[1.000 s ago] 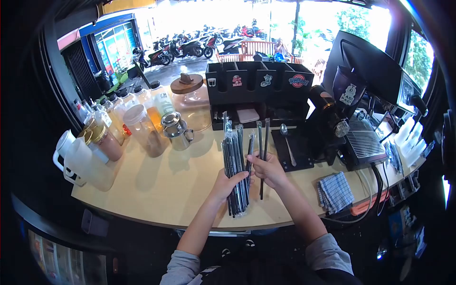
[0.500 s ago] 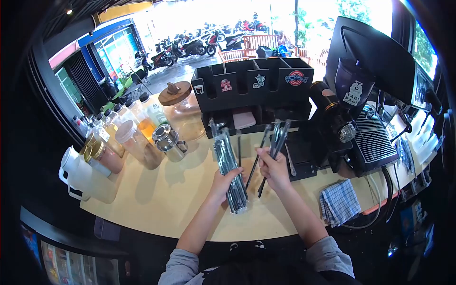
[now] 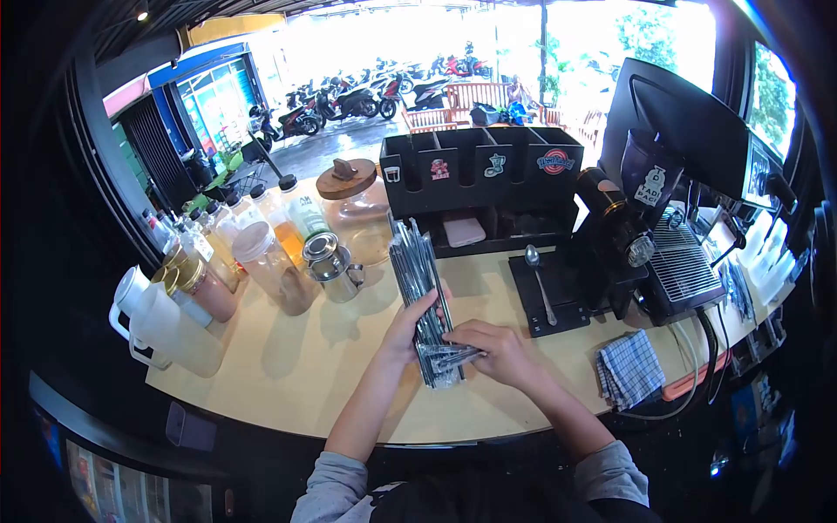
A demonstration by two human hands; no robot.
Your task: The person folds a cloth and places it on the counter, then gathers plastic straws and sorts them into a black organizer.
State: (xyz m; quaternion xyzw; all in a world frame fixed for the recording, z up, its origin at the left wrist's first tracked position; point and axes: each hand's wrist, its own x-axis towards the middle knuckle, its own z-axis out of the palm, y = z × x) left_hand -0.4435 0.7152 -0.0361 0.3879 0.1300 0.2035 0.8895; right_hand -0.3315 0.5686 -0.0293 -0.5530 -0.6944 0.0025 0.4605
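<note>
head view, wrapped straws (image 3: 411, 259), within left hand (image 3: 406, 328)

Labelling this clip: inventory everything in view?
wrapped straws: many, black, in hands
counter: 1, pale, centre
stickered caddy: 1, black, back centre
spoon: 1, silver, right
checked cloth: 1, blue/white, front right
espresso machine: 1, black, right
monitor: 1, black, right
metal pot: 1, silver, left
lidded jar: 1, clear, left
bottles: several, mixed, left
pitchers: 2, translucent, far left
motorbikes: many, mixed, outside
left hand: 1, bare, around straws
right hand: 1, bare, on straws
</note>
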